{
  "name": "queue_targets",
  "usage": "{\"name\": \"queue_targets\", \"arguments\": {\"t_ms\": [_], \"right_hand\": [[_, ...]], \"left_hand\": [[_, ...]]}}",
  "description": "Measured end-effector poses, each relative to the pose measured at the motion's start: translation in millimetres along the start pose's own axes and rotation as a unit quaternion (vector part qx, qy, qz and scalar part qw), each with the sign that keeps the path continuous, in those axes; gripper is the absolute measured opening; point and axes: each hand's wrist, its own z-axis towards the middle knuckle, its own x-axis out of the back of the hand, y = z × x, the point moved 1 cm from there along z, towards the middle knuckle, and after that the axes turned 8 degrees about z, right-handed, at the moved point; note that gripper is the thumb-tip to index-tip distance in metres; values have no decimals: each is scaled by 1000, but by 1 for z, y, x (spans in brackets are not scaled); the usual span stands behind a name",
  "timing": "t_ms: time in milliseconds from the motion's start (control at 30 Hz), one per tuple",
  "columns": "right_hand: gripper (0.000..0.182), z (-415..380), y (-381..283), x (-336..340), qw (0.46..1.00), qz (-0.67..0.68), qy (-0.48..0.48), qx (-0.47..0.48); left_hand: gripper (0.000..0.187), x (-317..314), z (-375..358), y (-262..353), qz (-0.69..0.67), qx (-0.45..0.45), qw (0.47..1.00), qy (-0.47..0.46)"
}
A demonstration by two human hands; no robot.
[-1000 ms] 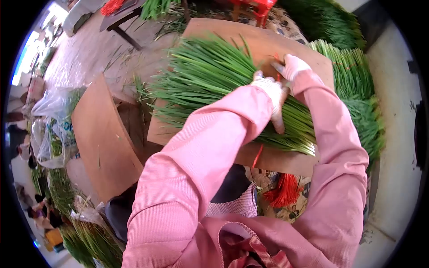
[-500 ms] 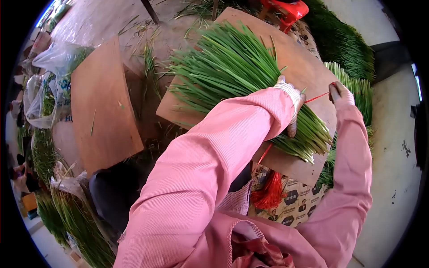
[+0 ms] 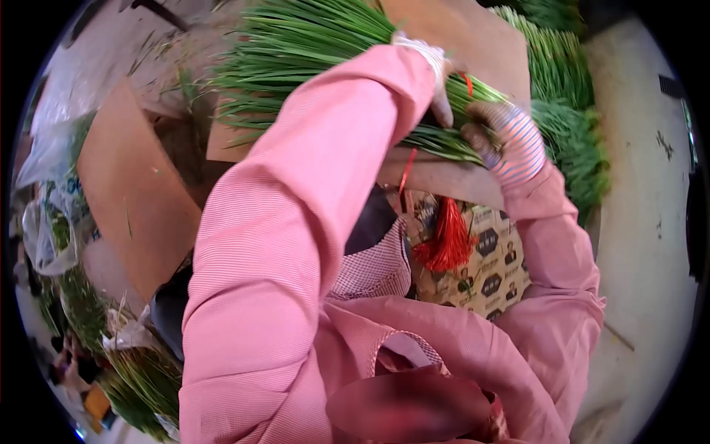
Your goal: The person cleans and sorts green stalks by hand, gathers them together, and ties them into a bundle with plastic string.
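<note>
A thick bunch of long green chives [image 3: 296, 63] lies across a brown board [image 3: 466, 33], leaves to the left and pale stem ends to the right. My left hand [image 3: 438, 85], gloved, is wrapped over the stems and presses them to the board. Just right of it, a red string [image 3: 468, 83] crosses over the stems. My right hand [image 3: 510, 140], in a striped glove, is curled at the near side of the stem ends; what its fingers hold is hidden. Another red strand hangs at the board's near edge, above a bundle of red strings [image 3: 447, 240].
More chives [image 3: 558, 63] are heaped along the right side. A second brown board [image 3: 133, 185] leans at the left, beside clear plastic bags [image 3: 48, 222]. Patterned printed material [image 3: 492, 255] lies below the main board. Loose greens lie at the lower left.
My right hand has come in from the far right, where it pulled the red string taut, to the near side of the stem ends. The string now lies over the stems. The view has shifted.
</note>
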Motion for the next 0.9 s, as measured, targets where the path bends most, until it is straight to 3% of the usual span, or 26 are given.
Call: {"name": "queue_targets", "arguments": {"t_ms": [67,133,200,233,333,500,600,667,700,900], "right_hand": [[29,-32,14,-31,983,-69,-168,-1],[31,-54,18,-68,991,0,-128,40],[34,-53,6,-88,995,18,-93,-34],[37,-49,5,-92,996,46,-72,-9],[36,-42,4,-94,989,75,-125,18],[26,-50,9,-93,988,12,-149,46],[18,-55,12,-98,991,68,-115,10],[13,-69,18,-100,997,74,-15,-32],[14,-76,12,-94,995,36,-25,-91],[14,-132,-2,-119,988,66,-5,-138]], "left_hand": [[100,1,2,0,-6,-10,1000,-5],[96,-3,2,1,-20,-16,1000,3],[94,-3,1,2,-30,6,999,15],[92,-1,0,2,-36,-1,999,11],[91,-1,4,3,-42,-3,999,15],[89,0,3,7,-27,11,999,14],[88,0,1,9,-17,10,1000,24],[88,2,-2,11,-20,10,999,25],[88,2,-4,12,-32,18,999,17],[85,-6,-13,18,-45,31,997,48]]}}
